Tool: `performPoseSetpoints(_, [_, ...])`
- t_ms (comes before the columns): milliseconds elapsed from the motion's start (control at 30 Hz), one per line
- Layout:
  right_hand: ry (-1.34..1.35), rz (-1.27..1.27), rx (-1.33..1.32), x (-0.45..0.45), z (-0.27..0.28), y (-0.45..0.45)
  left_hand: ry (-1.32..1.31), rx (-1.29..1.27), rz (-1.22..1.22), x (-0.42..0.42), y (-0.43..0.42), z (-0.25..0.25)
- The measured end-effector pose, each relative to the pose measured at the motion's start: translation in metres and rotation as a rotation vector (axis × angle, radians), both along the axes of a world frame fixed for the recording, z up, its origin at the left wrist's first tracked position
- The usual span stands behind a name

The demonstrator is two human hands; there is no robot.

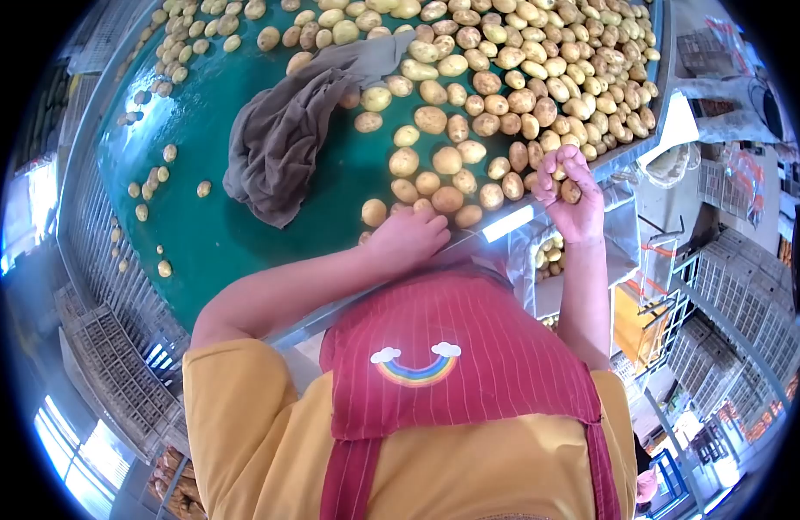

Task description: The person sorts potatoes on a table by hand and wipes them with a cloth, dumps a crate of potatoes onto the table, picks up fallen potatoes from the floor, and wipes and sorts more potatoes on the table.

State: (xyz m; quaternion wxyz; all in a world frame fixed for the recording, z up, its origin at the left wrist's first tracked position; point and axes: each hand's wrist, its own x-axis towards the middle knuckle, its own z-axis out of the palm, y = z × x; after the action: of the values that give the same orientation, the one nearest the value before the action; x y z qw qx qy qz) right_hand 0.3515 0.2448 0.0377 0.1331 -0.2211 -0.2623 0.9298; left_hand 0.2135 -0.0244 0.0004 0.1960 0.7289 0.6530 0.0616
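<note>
Many small potatoes [447, 159] lie on a green sorting table [270, 269], piled thickest at the far right. My right hand [576, 208] is raised at the table's right front edge, its fingers curled around potatoes, one of which, a brownish potato [570, 191], shows in the palm. At the near edge, my left hand [408, 237] rests low among the potatoes with its fingers bent inward. Whatever may be under those fingers is hidden. A crumpled grey-brown cloth [283, 139] lies on the table beyond my left arm.
A metal rim [629, 156] borders the table. Below my right forearm stands a lined container [538, 290] with potatoes inside. Plastic crates [733, 286] are stacked at the right, and more crates [114, 355] stand at the left. Scattered small potatoes [148, 186] lie on the table's left side.
</note>
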Motion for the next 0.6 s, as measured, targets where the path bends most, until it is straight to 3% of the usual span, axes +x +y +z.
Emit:
performPoseSetpoints(367, [0.033, -0.060, -0.115, 0.019, -0.007, -0.027, 0.112, -0.148, -0.057, 0.002, 0.012, 0.008])
performPoseSetpoints(467, [0.031, -0.031, -0.146, 0.027, -0.006, -0.040, 0.024, 0.017, -0.086, -0.006, 0.003, -0.002])
performPoseSetpoints(567, [0.071, 0.040, -0.371, 0.030, -0.003, -0.057, -0.094, 0.024, 0.040, -0.014, 0.002, -0.003])
performPoseSetpoints(600, [0.095, 0.045, -0.461, 0.029, -0.006, -0.064, -0.218, 0.148, 0.224, -0.014, 0.004, 0.002])
